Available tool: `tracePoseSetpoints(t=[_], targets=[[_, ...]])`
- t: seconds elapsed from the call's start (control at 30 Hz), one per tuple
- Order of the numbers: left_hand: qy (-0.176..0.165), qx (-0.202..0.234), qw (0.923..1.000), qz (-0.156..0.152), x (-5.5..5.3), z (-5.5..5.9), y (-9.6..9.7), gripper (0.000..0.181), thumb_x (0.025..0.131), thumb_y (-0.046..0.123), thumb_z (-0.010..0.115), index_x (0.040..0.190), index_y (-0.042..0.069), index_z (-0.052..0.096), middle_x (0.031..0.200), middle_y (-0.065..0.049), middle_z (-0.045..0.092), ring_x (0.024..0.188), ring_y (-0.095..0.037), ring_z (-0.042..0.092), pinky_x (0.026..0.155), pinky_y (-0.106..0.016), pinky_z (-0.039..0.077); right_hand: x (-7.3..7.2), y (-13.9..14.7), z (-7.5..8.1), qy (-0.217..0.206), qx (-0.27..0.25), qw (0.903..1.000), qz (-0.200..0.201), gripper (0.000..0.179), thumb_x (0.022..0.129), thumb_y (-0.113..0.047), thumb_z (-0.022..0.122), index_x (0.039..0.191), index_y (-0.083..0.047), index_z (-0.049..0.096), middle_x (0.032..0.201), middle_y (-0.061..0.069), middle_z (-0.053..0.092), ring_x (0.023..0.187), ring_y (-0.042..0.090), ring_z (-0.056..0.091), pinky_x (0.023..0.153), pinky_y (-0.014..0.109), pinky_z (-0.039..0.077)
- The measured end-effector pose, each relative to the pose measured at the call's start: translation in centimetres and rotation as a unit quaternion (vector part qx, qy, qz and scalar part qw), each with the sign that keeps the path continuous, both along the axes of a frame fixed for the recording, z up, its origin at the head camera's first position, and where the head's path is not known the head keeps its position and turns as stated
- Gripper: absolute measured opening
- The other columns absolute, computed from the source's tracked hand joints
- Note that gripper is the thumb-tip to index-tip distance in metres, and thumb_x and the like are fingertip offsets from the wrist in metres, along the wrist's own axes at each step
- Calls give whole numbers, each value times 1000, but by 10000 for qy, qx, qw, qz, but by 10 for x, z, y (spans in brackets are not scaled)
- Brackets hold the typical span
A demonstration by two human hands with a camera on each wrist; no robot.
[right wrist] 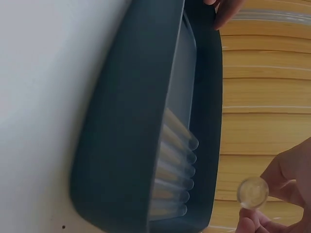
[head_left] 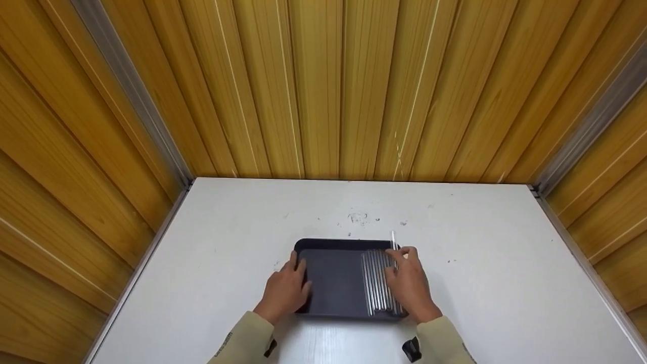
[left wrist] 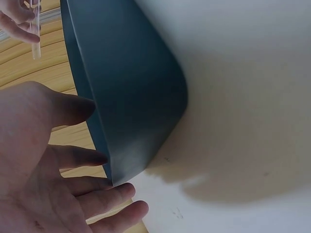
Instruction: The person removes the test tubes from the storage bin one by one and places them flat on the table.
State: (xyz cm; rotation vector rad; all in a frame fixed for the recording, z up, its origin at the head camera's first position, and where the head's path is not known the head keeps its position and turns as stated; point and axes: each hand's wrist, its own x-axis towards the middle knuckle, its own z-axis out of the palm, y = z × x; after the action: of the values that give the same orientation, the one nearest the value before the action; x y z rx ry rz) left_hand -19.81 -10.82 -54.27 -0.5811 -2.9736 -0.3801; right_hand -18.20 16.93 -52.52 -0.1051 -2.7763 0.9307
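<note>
A dark, shallow rectangular tray (head_left: 331, 283) sits on the white table. Along its right side several clear glass test tubes (head_left: 375, 280) lie side by side, their rounded ends showing in the right wrist view. My right hand (head_left: 410, 284) pinches one test tube (right wrist: 252, 193) between thumb and fingers, over the tray's right edge; its upper end rises past the far rim. At the tray's left side is my left hand (head_left: 284, 290), its fairly straight fingers (left wrist: 77, 156) touching the rim. The left half of the tray floor is bare.
The white table (head_left: 242, 227) has small dark marks beyond the tray. Yellow wood-look panels (head_left: 323, 101) rise at the back and both sides, with grey metal strips (head_left: 136, 96) at the corners.
</note>
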Motion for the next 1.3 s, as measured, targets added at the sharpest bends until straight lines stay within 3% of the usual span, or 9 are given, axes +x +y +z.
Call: tracePoseSetpoints(t=[0.2, 0.57, 0.9, 1.17, 1.3], targets=[[15, -124, 9999, 13, 0, 1, 0, 53, 93, 30, 62, 135, -1, 53, 145, -27, 43, 109, -36, 62, 84, -48, 53, 3, 8, -3, 94, 83, 9999, -77, 39, 87, -3, 56, 125, -5, 64, 123, 20, 49, 73, 17, 48, 60, 26, 38], [-74, 85, 9999, 0, -1, 1, 0, 52, 93, 28, 62, 135, -2, 53, 146, -28, 42, 107, -38, 63, 84, -49, 52, 4, 16, -4, -51, 133, 9996, -225, 39, 88, -4, 59, 127, -4, 61, 126, 21, 49, 94, 26, 55, 72, 39, 46], [-88, 148, 9998, 21, -1, -1, 0, 53, 94, 30, 61, 135, -2, 54, 146, -27, 42, 106, -38, 63, 84, -48, 53, 4, 23, -11, -147, 127, 9992, -342, 42, 89, -3, 58, 131, -5, 59, 127, 21, 50, 94, 26, 57, 74, 40, 47], [405, -75, 9991, -52, 0, 0, -1, 50, 92, 29, 64, 129, -3, 58, 140, -27, 49, 90, -33, 67, 74, -43, 55, 3, 27, -20, -77, 51, 9990, -432, 44, 89, -2, 56, 133, -4, 57, 125, 23, 51, 96, 30, 60, 77, 44, 49], [402, -73, 9991, -60, 0, -1, -1, 50, 92, 29, 65, 129, -3, 58, 140, -28, 48, 95, -34, 67, 76, -44, 55, 3, 31, -22, -182, -44, 9988, -449, 43, 90, -2, 54, 134, -4, 56, 127, 24, 50, 102, 32, 60, 84, 47, 49]])
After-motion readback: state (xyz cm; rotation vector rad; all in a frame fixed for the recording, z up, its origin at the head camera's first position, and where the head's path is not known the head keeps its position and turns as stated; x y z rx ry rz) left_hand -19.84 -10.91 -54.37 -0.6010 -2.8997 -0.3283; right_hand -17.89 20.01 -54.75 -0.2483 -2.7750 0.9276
